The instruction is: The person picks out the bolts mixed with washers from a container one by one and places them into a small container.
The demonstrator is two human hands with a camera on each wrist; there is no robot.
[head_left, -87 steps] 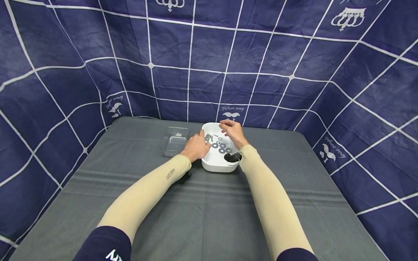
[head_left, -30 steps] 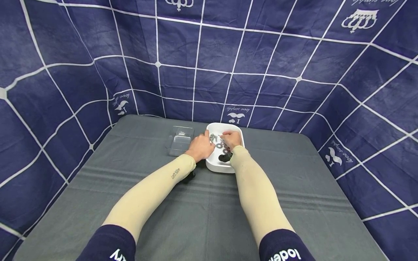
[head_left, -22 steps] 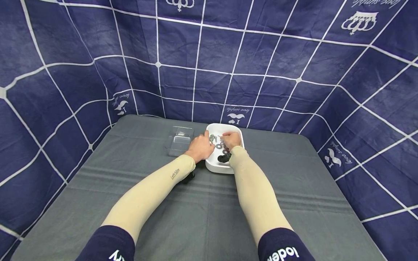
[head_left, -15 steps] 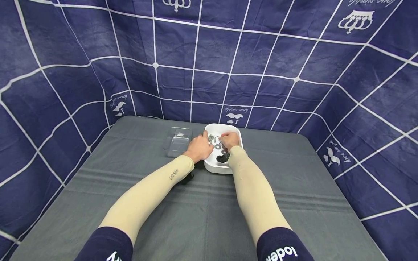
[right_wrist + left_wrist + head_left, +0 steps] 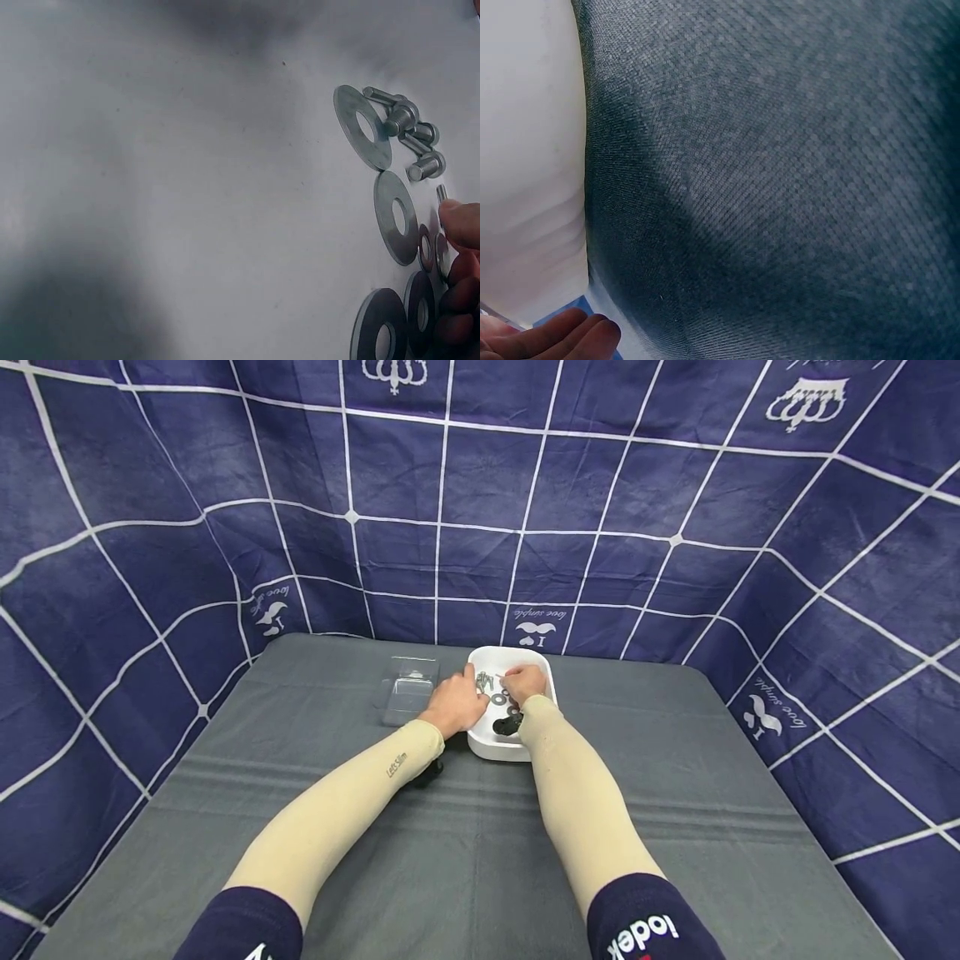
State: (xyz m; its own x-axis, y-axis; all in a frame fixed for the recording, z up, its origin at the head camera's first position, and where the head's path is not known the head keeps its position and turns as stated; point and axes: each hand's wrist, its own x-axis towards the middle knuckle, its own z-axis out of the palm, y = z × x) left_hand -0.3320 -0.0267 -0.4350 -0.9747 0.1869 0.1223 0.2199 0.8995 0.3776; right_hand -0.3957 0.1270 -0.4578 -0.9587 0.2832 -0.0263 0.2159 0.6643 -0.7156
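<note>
My left hand (image 5: 455,702) holds the left rim of a white tray (image 5: 498,750), thumb on the inner side. In the left wrist view its fingers (image 5: 592,337) lie along the tray's outer wall (image 5: 532,150). Inside the tray, my right hand (image 5: 527,681) pinches a small silver metal pin (image 5: 441,193), most of it hidden by the fingertips (image 5: 457,217). Short metal bolts (image 5: 426,166) lie in a cluster just beyond it. Flat washers (image 5: 396,217) of several sizes are spread beside and under the hand.
Left of the tray, a clear plastic box (image 5: 411,693) with its lid raised sits on the grey cloth table (image 5: 480,843). A black wrist camera (image 5: 507,725) at the right wrist hangs over the tray's near end. Blue checked curtains (image 5: 480,552) enclose the table's back and sides.
The right hand, earlier raised at the tray's far right with loose fingers, has come down and left among the washers and pinches the pin. The left hand stays on the rim.
</note>
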